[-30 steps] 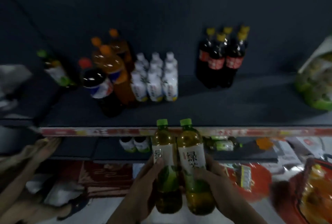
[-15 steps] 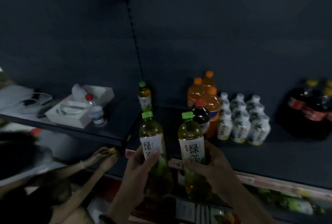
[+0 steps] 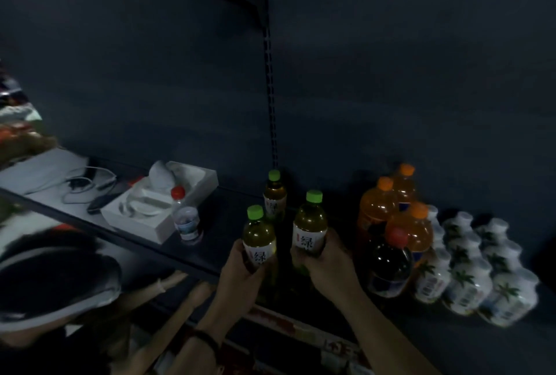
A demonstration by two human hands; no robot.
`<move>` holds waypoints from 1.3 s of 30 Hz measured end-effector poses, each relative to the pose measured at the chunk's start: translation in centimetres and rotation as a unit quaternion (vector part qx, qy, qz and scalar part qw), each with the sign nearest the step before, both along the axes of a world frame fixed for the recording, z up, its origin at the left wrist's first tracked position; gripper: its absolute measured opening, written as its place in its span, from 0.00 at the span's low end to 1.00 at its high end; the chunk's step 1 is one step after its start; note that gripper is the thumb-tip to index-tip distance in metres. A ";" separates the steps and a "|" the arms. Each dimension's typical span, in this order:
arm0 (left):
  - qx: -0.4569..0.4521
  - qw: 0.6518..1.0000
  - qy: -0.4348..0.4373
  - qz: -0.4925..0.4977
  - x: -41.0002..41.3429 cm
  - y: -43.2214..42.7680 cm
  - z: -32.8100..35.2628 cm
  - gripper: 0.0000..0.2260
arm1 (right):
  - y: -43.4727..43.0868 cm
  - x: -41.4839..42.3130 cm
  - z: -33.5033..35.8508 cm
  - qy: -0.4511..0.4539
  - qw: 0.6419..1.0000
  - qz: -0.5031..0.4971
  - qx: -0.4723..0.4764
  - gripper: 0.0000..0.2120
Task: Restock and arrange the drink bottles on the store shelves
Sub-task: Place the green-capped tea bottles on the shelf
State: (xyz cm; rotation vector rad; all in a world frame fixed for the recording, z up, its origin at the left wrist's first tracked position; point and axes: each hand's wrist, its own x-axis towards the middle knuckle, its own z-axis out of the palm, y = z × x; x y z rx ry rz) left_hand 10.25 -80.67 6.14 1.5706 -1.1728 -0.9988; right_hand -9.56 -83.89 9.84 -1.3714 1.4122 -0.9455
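The left hand (image 3: 240,272) was wrapped around a green-capped tea bottle (image 3: 259,239), fingers curled tight over its white label; the right hand (image 3: 326,263) gripped a second tea bottle (image 3: 310,224) the same way. Both bottles stood upright, side by side with a narrow gap between them, over the front part of the dark shelf (image 3: 228,215); whether their bases touched it could not be told. Each held a yellow-green liquid up to the shoulder. A third tea bottle (image 3: 274,194) stood on the shelf just behind them, near the back wall.

To the right stood three orange soda bottles (image 3: 376,209), full, and in front of them a dark cola bottle (image 3: 389,260) with a red cap, just beside the right hand. Further right, a block of small white bottles (image 3: 469,266) stood in rows.

To the left, a small water bottle (image 3: 186,218) with a red cap stood touching an open white box (image 3: 156,209) holding white moulded packing. Beyond it lay cables (image 3: 81,182). Another person's head (image 3: 54,272) and hands (image 3: 177,281) showed at lower left, below the shelf edge.
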 end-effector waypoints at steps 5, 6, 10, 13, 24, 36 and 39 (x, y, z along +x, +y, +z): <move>0.013 0.999 -0.026 -0.021 1.2 -3.7 -0.7 0.19 | -5.5 2.1 -2.6 0.027 0.998 -0.058 0.007 0.27; 0.015 0.999 -0.028 -0.029 1.4 -4.3 -0.8 0.19 | -6.4 2.4 -3.3 0.036 0.998 -0.059 0.011 0.28; 0.009 0.997 -0.055 -0.060 2.5 -5.9 -1.6 0.18 | -8.7 3.5 -5.5 0.101 0.991 -0.085 0.029 0.28; 0.011 0.996 -0.063 -0.058 3.3 -6.9 -2.2 0.20 | -9.9 4.1 -6.7 0.160 0.982 -0.096 0.039 0.31; -0.041 0.991 -0.118 -0.037 3.4 -9.9 -3.4 0.17 | -12.6 5.3 -5.5 0.127 0.988 -0.090 0.014 0.17; -0.091 0.986 -0.133 -0.046 2.2 -10.1 -2.3 0.16 | -12.4 5.9 -7.3 0.162 0.980 -0.115 0.031 0.10; -0.090 0.986 -0.132 -0.037 1.6 -9.9 -1.5 0.17 | -12.5 5.6 -7.1 0.168 0.980 -0.100 0.041 0.08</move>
